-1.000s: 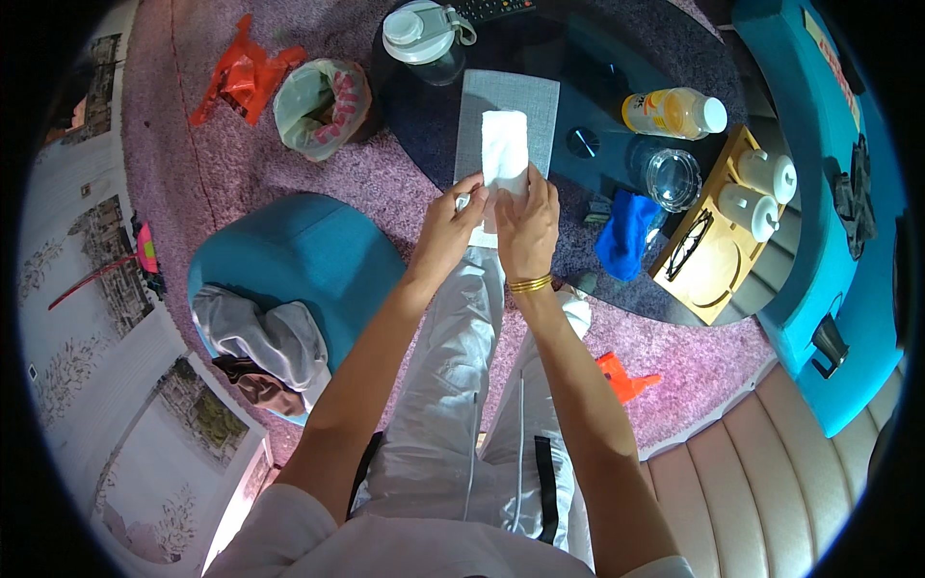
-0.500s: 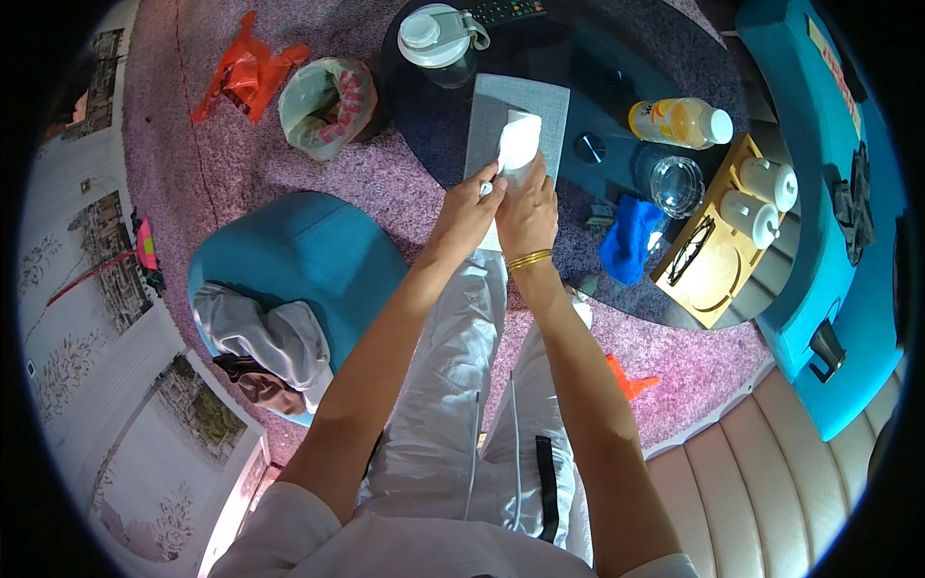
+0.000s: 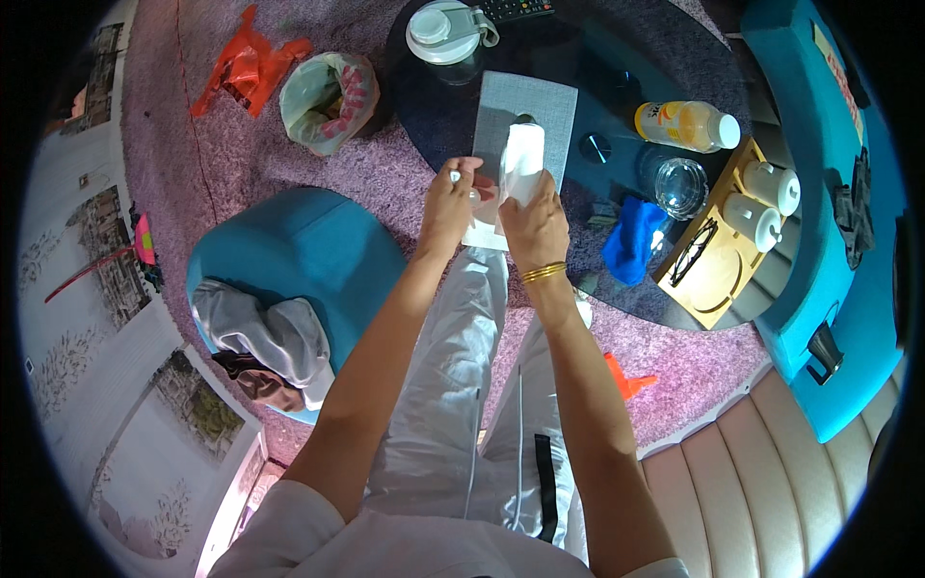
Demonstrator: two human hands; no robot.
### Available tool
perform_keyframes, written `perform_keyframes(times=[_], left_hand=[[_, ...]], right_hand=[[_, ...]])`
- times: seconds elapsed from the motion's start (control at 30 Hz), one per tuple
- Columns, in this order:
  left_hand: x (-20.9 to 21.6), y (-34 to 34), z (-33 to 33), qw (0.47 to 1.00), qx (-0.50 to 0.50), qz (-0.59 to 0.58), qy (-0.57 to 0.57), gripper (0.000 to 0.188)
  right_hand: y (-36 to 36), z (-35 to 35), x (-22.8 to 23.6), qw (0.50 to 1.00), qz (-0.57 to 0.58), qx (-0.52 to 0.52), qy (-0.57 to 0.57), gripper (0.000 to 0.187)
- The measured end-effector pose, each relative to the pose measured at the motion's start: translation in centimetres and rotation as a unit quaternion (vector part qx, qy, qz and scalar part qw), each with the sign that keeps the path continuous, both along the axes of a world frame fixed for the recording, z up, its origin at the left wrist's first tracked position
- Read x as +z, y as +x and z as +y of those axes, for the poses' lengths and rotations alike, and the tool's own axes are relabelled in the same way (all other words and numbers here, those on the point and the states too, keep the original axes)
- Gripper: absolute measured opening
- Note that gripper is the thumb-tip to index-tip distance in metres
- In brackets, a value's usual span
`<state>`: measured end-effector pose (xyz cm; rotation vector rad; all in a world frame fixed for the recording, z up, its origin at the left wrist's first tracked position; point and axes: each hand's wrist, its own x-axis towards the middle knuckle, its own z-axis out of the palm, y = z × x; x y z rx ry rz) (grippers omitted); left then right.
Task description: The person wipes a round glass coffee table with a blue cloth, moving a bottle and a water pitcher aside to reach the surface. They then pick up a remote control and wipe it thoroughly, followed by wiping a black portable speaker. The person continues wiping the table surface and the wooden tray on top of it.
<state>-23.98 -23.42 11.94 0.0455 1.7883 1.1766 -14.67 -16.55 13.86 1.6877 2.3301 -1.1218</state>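
Note:
My right hand (image 3: 536,220) is closed round a long white thing (image 3: 523,154), smooth-looking with a dark spot at its far end; its exact kind is unclear. My left hand (image 3: 449,207) is just to the left of it, fingers bent and apart, with a pale ring-like spot on one finger. Nothing shows clearly in the left hand. Beneath both hands lies a flat grey textured rectangle (image 3: 549,96), perhaps a box or board, at the edge of the dark oval table (image 3: 597,82). Its near end looks white.
A lidded cup (image 3: 443,43), a remote (image 3: 517,9), a juice bottle (image 3: 686,127), a glass ashtray (image 3: 680,187), a blue cloth (image 3: 631,241) and a wooden tray (image 3: 701,301) with white mugs share the table. On the left are a lined bin (image 3: 308,120) and a teal pouf (image 3: 308,241) with clothes.
My left hand has come away from the white thing and moved left. My right hand keeps hold of it, and it now stands more upright, showing more of its length.

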Motion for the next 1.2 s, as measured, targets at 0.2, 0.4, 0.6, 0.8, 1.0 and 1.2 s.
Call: perform_keyframes(times=[0.2, 0.4, 0.6, 0.8, 1.0, 1.2], left_hand=[[-2.2, -0.6, -1.6, 0.997, 0.068, -0.038, 0.0, 0.036], [-2.6, -0.2, -2.0, 0.987, 0.129, -0.08, 0.049, 0.039], [-3.9, 0.8, -3.1, 0.985, 0.11, 0.01, 0.134, 0.03], [-5.5, 0.2, -4.4, 0.988, 0.129, -0.008, 0.088, 0.025], [-1.9, 0.0, -2.5, 0.981, 0.18, 0.058, 0.036, 0.018], [0.9, 5.4, -0.4, 0.986, -0.088, 0.134, 0.054, 0.02]], right_hand=[[-0.8, -0.8, -1.7, 0.997, 0.005, 0.011, 0.072, 0.06], [-0.4, -0.9, -1.4, 0.992, 0.017, 0.029, 0.122, 0.073], [0.0, -2.1, -2.9, 0.959, 0.101, 0.116, 0.237, 0.068], [0.5, -1.6, -4.2, 0.958, 0.022, 0.16, 0.238, 0.065], [1.4, -1.0, -1.8, 0.975, 0.031, 0.134, 0.173, 0.064], [7.1, -1.2, 3.2, 0.957, 0.269, -0.062, 0.087, 0.046]])
